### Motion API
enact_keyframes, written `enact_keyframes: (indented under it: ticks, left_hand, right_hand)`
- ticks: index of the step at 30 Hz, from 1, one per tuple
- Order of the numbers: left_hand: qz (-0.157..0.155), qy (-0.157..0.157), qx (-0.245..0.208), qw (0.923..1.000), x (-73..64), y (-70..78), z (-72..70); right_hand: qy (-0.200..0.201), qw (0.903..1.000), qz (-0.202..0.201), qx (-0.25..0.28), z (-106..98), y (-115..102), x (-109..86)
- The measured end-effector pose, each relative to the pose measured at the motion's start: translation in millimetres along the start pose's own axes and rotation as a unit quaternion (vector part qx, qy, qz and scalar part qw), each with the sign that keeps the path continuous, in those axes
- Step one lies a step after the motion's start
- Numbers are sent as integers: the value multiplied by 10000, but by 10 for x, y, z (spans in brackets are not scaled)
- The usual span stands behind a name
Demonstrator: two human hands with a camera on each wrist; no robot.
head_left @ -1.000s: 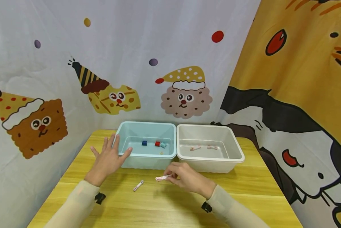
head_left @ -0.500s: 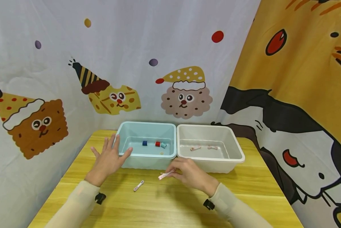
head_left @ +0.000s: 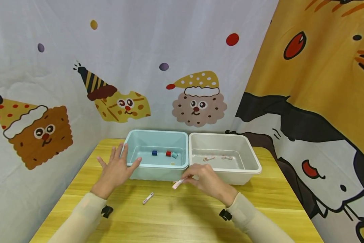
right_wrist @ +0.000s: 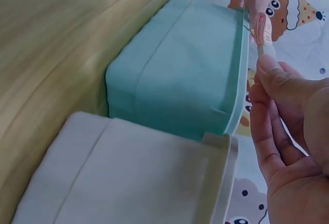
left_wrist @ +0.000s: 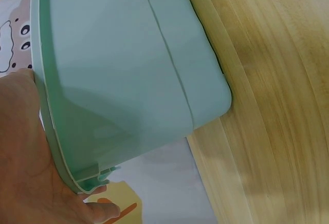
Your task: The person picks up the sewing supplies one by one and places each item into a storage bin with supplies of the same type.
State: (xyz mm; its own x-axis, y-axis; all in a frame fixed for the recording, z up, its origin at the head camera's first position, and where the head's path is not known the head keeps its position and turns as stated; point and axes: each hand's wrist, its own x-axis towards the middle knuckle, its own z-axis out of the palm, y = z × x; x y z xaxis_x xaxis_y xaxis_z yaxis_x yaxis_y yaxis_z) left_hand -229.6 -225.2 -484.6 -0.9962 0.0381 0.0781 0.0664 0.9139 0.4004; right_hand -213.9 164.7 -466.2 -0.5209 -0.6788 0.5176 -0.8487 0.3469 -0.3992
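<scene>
My right hand [head_left: 204, 180] pinches a folded tape measure [head_left: 178, 183] between thumb and fingertips, in front of where two bins meet. In the right wrist view the tape measure [right_wrist: 263, 31] is a pinkish looped strip with a pale band round it. My left hand [head_left: 116, 172] rests with spread fingers at the left front of the light blue bin [head_left: 157, 172]; the left wrist view has it along the rim. On the wood in front of that bin lies a slim white loop-shaped item [head_left: 148, 198].
Inside the blue bin are a dark blue spool [head_left: 154, 153], a red spool [head_left: 168, 153], a teal spool [head_left: 174, 155] and a small pale round bit [head_left: 172, 164]. The off-white bin [head_left: 224, 176] beside it holds two pinkish folded strips [head_left: 208, 158]. A printed curtain [head_left: 124, 50] hangs behind.
My right hand has shifted slightly right and up with the tape measure, which now slants more steeply. The left hand stays at the blue bin.
</scene>
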Motion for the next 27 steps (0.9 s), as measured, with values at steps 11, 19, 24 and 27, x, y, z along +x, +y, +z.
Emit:
enact_keyframes:
  ticks: [11, 19, 24, 27]
  left_hand:
    - [5, -14, -13, 10000, -10, 14, -2]
    - [32, 38, 10, 10000, -16, 23, -14]
    - [0, 13, -41, 10000, -9, 24, -15]
    - [-2, 1, -63, 10000, -8, 24, -15]
  right_hand:
    - [117, 9999, 87, -93, -254, 49, 82]
    - [321, 9988, 300, -194, -541, 137, 183]
    - [457, 9968, 551, -367, -704, 210, 217]
    - [474, 9958, 623, -477, -783, 246, 233]
